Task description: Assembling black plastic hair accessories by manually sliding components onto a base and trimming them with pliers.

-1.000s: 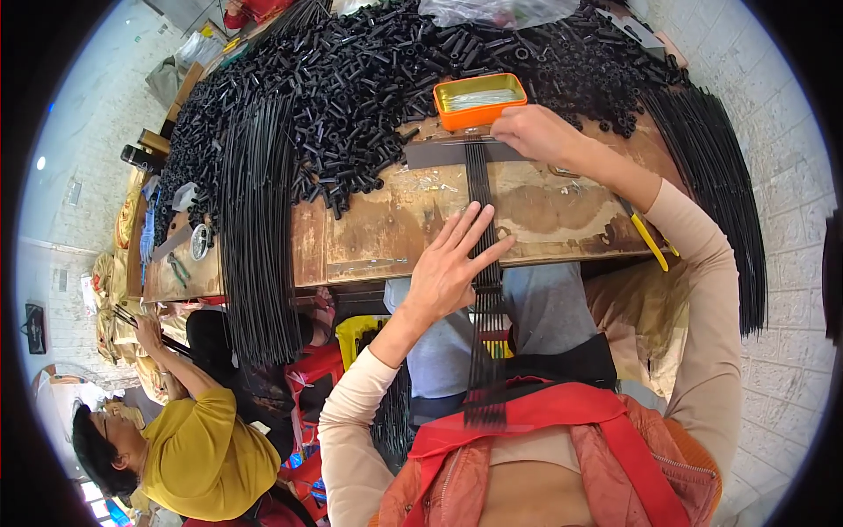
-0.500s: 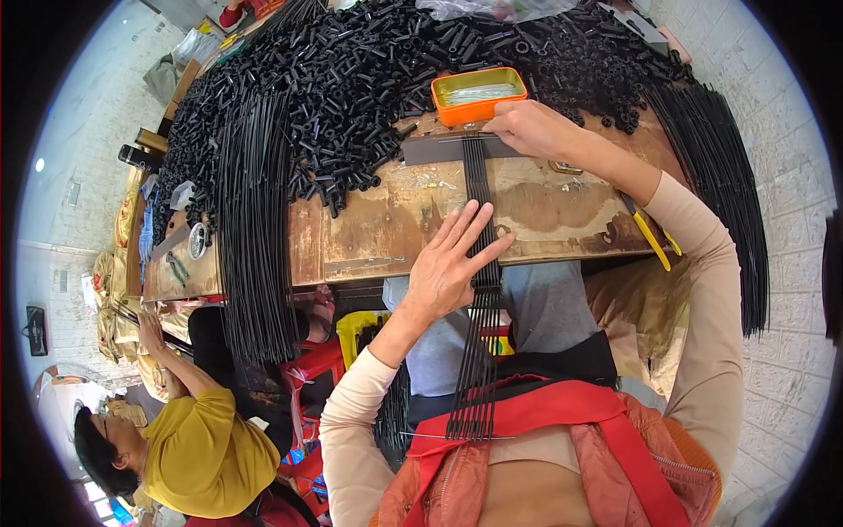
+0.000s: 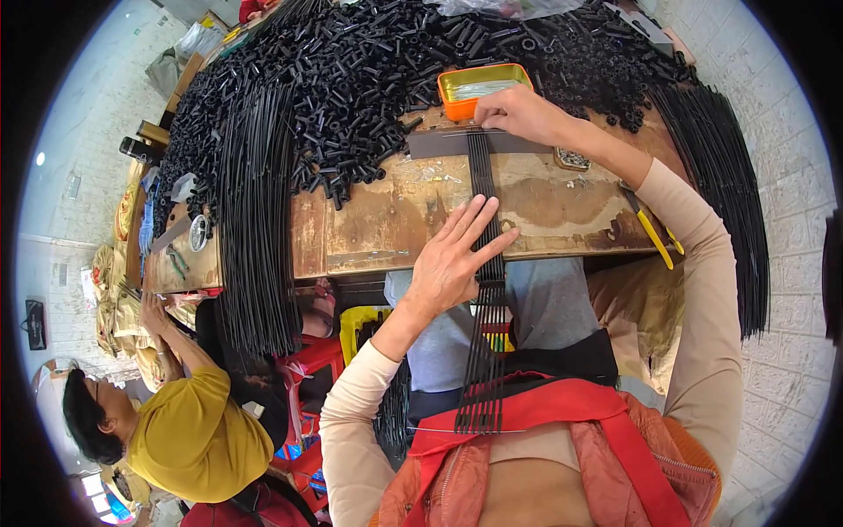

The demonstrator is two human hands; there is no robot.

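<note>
A narrow band of thin black rods (image 3: 481, 167) lies side by side across the table edge and down to my lap. My left hand (image 3: 457, 255) rests flat on it near the edge, fingers spread. At its far end my right hand (image 3: 514, 114) is closed, thumb and fingertips together; what they pinch is hidden. A thin metal rod (image 3: 458, 134) lies crosswise there beside the fingertips. Another thin metal rod (image 3: 439, 430) crosses the band's near ends. Under the far end sits a long dark grey bar (image 3: 439, 144). Just beyond my right hand stands an orange tin (image 3: 458, 109) holding metal rods.
A large heap of short black tubes (image 3: 351, 97) covers the far table (image 3: 369, 224). Bundles of long black rods hang over the edge at left (image 3: 255, 220) and right (image 3: 716, 176). Yellow-handled pliers (image 3: 652, 230) lie at right. A co-worker in yellow (image 3: 202, 439) sits at left.
My right hand has shifted slightly left, over the band's far end. My left hand stays flat on the band. The co-worker has leaned a little to the left.
</note>
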